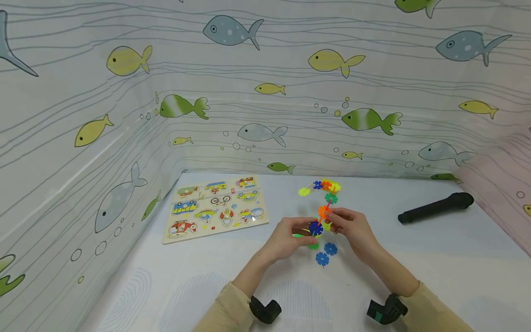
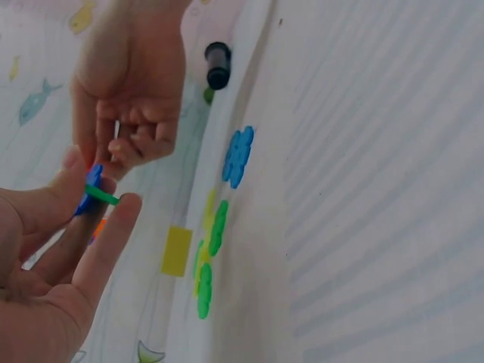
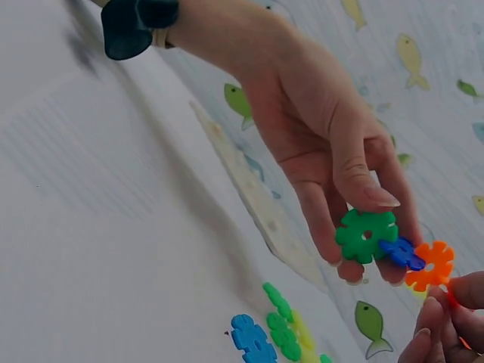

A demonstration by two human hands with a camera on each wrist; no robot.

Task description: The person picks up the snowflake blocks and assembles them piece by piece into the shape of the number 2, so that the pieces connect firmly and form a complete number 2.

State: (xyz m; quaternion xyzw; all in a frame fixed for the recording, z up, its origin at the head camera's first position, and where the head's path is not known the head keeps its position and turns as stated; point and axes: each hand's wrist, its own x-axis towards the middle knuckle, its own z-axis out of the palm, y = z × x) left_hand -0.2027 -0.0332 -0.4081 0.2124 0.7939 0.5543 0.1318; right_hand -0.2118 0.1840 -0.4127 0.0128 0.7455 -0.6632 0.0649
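My left hand (image 1: 286, 237) pinches one end of a short chain of notched plastic snowflake discs. In the right wrist view this end shows a green disc (image 3: 368, 235) under the thumb, slotted into a blue disc (image 3: 402, 253). An orange disc (image 3: 431, 266) follows the blue one. At the orange end the right hand (image 1: 352, 226) grips the chain with thumb and fingertips, where a thin pinkish-red disc (image 1: 329, 203) shows nearly edge-on. The right fingertips partly hide that end. Both hands hold the chain above the table, close together.
Two loose blue discs (image 1: 322, 258) lie just in front of the hands, with green and yellow discs (image 3: 283, 336) beside them. More coloured discs (image 1: 327, 185) lie farther back. A wooden vehicle puzzle board (image 1: 217, 210) is at left; a black microphone (image 1: 435, 208) at right.
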